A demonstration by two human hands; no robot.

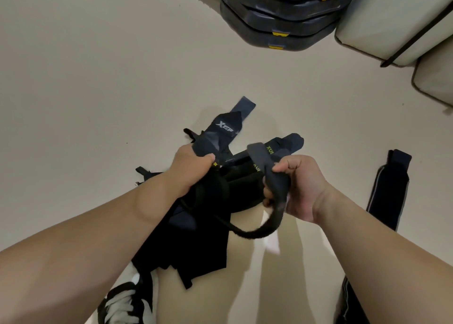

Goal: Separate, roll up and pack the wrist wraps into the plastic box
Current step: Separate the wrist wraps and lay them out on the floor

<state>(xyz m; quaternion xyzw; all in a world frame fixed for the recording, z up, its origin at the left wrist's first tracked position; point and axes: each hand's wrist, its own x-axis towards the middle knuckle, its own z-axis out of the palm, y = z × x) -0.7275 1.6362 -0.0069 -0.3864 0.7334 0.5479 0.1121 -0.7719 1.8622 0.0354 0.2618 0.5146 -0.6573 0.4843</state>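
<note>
A tangled bundle of black wrist wraps (208,215) hangs between my hands above the beige floor. My left hand (190,163) grips a dark wrap with white lettering (224,127) at the bundle's top. My right hand (297,185) pinches a grey strap (268,166) whose black tail loops down below the hand. A wrap with yellow lettering (284,143) pokes out behind the grey strap. One separate wrap (389,188) lies flat on the floor to the right. No plastic box is in view.
A stack of dark weight plates with yellow marks (282,12) sits on the floor at the top. Pale padded cushions (392,22) lie at the top right. A black and white shoe (125,304) shows at the bottom left, a dark trouser leg (353,304) at the bottom right.
</note>
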